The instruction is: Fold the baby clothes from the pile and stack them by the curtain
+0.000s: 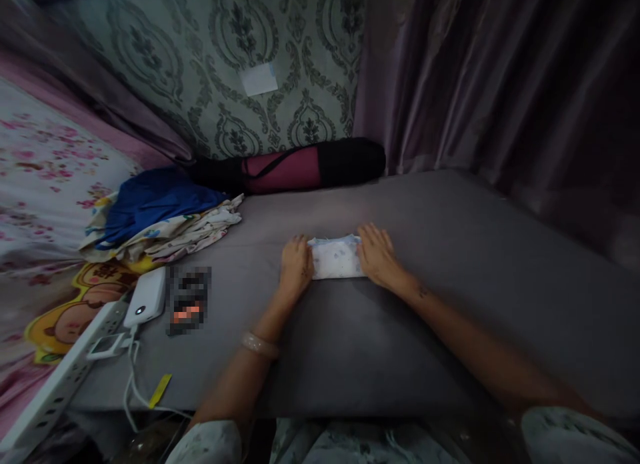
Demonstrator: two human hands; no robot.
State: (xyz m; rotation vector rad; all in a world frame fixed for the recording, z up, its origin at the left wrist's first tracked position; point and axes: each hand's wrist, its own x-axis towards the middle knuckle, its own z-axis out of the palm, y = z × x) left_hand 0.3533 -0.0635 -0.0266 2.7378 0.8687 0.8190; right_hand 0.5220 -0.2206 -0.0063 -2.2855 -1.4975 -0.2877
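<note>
A small folded white cloth-like piece with pale blue marks lies flat on the grey bed sheet, in the middle of the head view. Its exact kind is hard to make out in the dim light. My left hand grips its left end, the fingers pointing away from me and close together. At the opposite end, my right hand holds the edge, with its fingers over the far corner. The parts of the piece under both hands are hidden. A pale bangle circles my left wrist.
A rolled black-and-maroon bag lies along the patterned wall. To the left are a heap of blue and printed cloth, a white power bank, a power strip, white cables, a yellow tag and a pixelated item. Curtains flank the bed.
</note>
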